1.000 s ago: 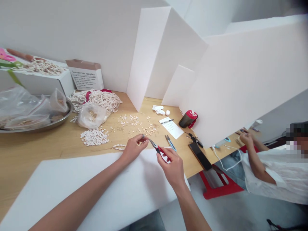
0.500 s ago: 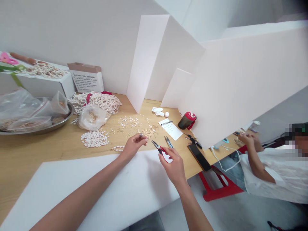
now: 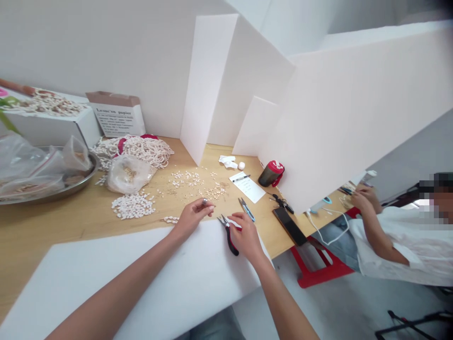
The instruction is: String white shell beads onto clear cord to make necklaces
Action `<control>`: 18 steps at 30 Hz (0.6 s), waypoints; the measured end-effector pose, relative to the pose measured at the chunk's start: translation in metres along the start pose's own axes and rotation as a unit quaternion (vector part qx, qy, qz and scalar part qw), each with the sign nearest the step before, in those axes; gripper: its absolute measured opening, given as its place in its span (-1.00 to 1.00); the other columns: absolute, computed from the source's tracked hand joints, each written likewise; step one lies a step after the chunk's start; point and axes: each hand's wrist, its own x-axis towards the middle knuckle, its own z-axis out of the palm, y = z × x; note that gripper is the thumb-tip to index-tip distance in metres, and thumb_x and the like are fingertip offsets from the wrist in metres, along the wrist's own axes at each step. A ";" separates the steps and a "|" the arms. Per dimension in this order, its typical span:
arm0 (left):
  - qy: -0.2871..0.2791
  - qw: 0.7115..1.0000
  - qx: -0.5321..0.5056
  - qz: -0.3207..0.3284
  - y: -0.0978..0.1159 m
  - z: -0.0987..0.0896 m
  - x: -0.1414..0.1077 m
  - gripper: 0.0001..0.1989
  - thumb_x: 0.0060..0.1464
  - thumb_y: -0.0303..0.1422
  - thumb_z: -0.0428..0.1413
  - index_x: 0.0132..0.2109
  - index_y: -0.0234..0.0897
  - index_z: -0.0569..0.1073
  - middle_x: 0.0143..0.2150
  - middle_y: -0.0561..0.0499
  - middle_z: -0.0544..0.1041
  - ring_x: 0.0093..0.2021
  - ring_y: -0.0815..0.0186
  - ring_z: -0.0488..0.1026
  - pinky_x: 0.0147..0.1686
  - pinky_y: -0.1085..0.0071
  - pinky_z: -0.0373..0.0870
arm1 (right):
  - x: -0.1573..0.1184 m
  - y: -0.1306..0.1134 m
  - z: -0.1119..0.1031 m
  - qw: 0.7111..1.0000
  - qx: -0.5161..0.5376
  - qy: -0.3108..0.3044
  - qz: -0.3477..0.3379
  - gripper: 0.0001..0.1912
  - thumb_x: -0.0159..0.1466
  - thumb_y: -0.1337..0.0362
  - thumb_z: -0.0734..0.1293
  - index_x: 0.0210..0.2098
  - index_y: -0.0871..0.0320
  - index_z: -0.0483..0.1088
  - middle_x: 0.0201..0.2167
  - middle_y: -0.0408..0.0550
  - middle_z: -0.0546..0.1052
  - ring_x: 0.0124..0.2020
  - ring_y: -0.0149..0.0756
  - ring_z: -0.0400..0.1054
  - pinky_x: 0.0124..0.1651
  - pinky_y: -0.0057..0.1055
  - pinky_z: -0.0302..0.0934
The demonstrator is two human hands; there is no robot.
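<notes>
Gripping red-handled steel pliers [image 3: 230,241] with right hand [image 3: 247,239]; ringed left hand [image 3: 193,218] curled, hold unclear.

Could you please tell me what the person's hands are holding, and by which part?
The right hand appears to hold the pliers by one red handle; whether the left hand holds anything cannot be told.

one ring [image 3: 205,202] on the left hand [image 3: 193,218], one pair of black-and-red-handled pliers [image 3: 230,242] beside the right hand [image 3: 247,237], one pair of blue-handled snips [image 3: 247,210] just beyond it.
</notes>
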 end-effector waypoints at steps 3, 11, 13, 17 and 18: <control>0.007 1.000 0.012 -0.014 -0.003 -0.001 0.001 -0.79 -0.04 -0.23 0.16 -0.33 -0.30 0.46 -0.47 0.06 0.46 -0.38 0.31 0.39 -0.32 0.43 0.24 | 0.020 0.011 0.007 1.000 0.001 -0.002 0.009 -0.75 0.21 0.42 0.24 -0.21 0.13 0.52 -0.23 0.01 0.49 -0.18 -0.24 0.38 -0.05 -0.29 0.25; 0.019 0.999 0.012 -0.042 -0.018 0.004 0.000 -0.84 -0.02 -0.28 0.12 -0.34 -0.30 0.42 -0.50 0.08 0.42 -0.42 0.34 0.36 -0.38 0.45 0.23 | 0.074 0.030 0.027 0.999 -0.025 -0.030 0.007 -0.76 0.23 0.40 0.23 -0.23 0.16 0.54 -0.35 0.03 0.51 -0.30 -0.25 0.38 -0.18 -0.34 0.23; 0.027 0.998 0.022 -0.045 -0.019 0.006 0.000 -0.86 -0.01 -0.30 0.11 -0.36 -0.30 0.41 -0.51 0.09 0.41 -0.42 0.34 0.36 -0.37 0.46 0.23 | 0.089 0.025 0.036 0.999 -0.025 -0.046 -0.012 -0.76 0.25 0.38 0.24 -0.21 0.15 0.54 -0.34 0.02 0.51 -0.28 -0.26 0.37 -0.17 -0.37 0.21; 0.046 0.997 0.027 -0.062 -0.016 0.009 0.000 -0.90 -0.02 -0.34 0.09 -0.41 -0.29 0.39 -0.54 0.11 0.39 -0.45 0.36 0.34 -0.39 0.47 0.21 | 0.120 0.011 0.059 0.995 -0.014 -0.084 -0.060 -0.77 0.26 0.37 0.25 -0.19 0.12 0.53 -0.32 -0.02 0.51 -0.25 -0.29 0.36 -0.17 -0.43 0.17; 0.048 0.996 0.022 -0.066 -0.016 0.009 0.000 -0.90 -0.02 -0.35 0.09 -0.43 -0.29 0.38 -0.54 0.11 0.38 -0.46 0.36 0.33 -0.39 0.47 0.21 | 0.127 0.008 0.066 0.993 -0.012 -0.093 -0.071 -0.77 0.26 0.37 0.25 -0.18 0.12 0.53 -0.32 -0.02 0.51 -0.26 -0.30 0.36 -0.17 -0.44 0.17</control>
